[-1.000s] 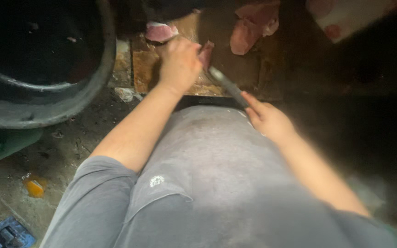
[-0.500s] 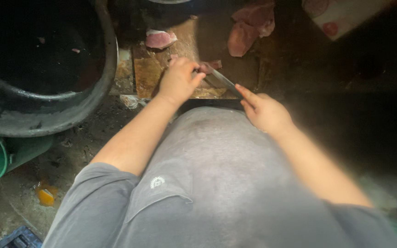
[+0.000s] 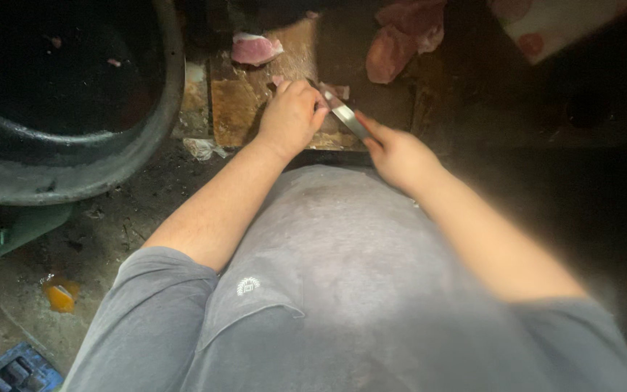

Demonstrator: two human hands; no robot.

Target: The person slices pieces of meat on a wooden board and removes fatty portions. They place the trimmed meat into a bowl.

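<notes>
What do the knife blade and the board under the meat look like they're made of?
Knife blade: looks like bare metal, grey with a bright glint along its flat. Board: probably wood, matte brown, stained and worn; the dim light leaves it unsure.

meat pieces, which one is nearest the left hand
The small pink meat piece on the wooden board, just past the left hand beside the knife blade. The pink chunk and the reddish slab lie farther away.
</notes>
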